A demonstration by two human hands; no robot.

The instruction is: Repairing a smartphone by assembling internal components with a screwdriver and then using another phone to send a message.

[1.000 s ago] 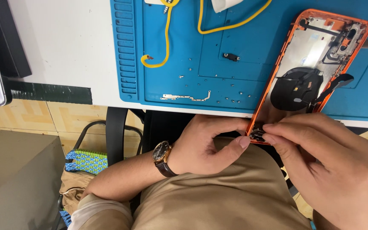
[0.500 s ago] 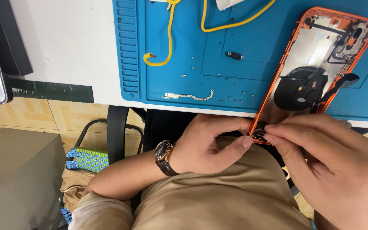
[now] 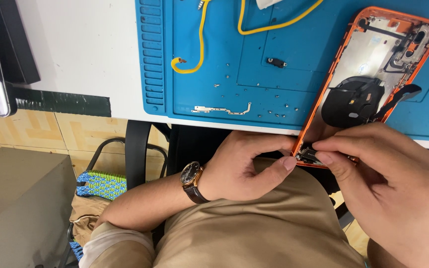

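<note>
Left hand [image 3: 244,166] and right hand [image 3: 388,183] both pinch the orange phone frame's [image 3: 323,94] bottom end; fingertips hide the small part there, blue mat [image 3: 254,89] cropped.

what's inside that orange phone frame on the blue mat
Inside the orange phone frame sit a round black coil, a silvery plate and black flex strips. Its lower end is covered by the left hand and right hand, which pinch a small dark part there.

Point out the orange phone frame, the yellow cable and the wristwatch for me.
orange phone frame [image 3: 346,47], head view, on its left side rail.
yellow cable [image 3: 202,44], head view, on the long run above its hooked end.
wristwatch [image 3: 190,174], head view, on the dark dial.
</note>
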